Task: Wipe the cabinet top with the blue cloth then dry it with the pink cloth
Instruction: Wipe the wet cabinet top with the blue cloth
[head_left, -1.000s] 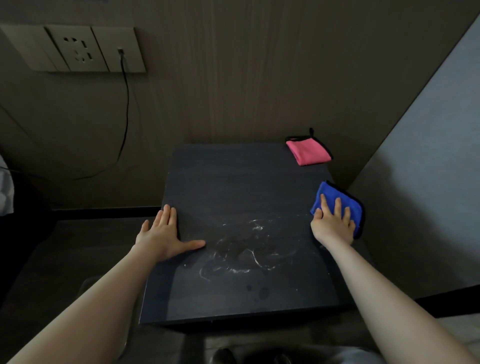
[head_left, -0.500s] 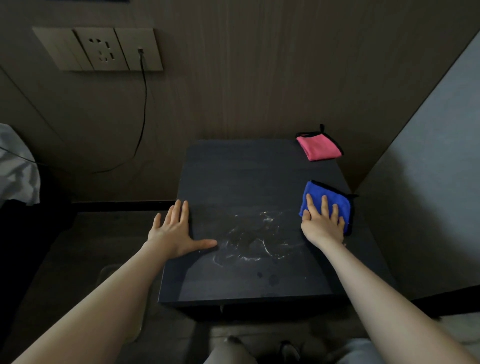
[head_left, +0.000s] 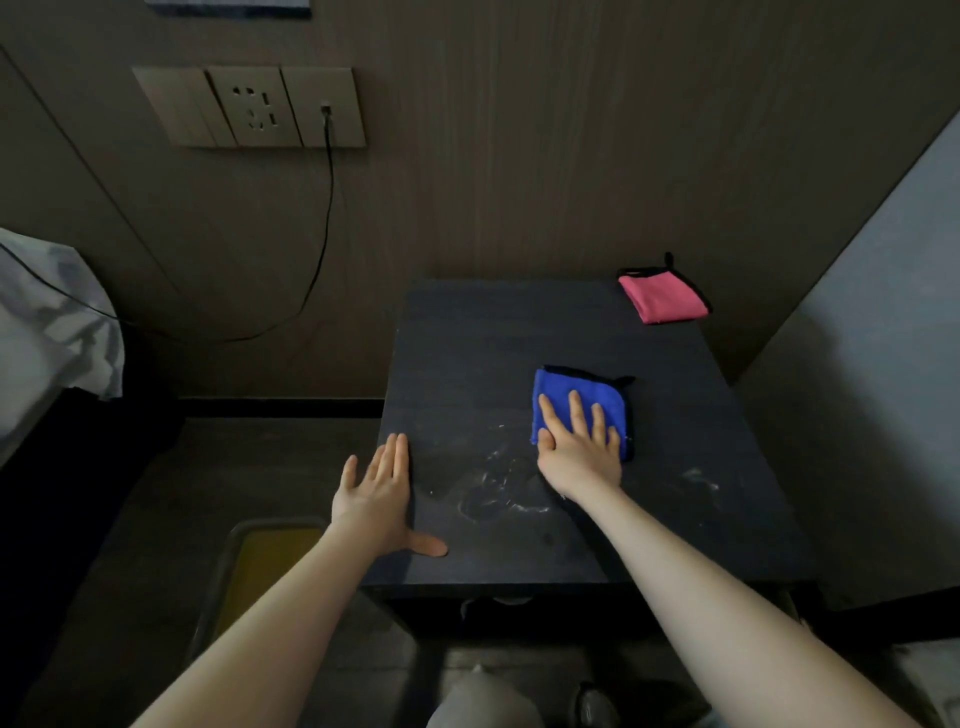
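Right hand (head_left: 579, 452) presses flat, fingers spread, on the blue cloth (head_left: 576, 400) — pink cloth (head_left: 665, 298) lies well beyond it; left hand (head_left: 376, 501) (open, empty) rests flat on the cabinet top (head_left: 467, 353).

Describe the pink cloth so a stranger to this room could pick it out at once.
Find the dark cabinet top that stands in the corner where two walls meet. Look to its far right corner, by the wall: the pink cloth lies there folded flat, with a black edging. The only other cloth is the blue cloth, nearer and under the right hand; nothing touches the pink one.
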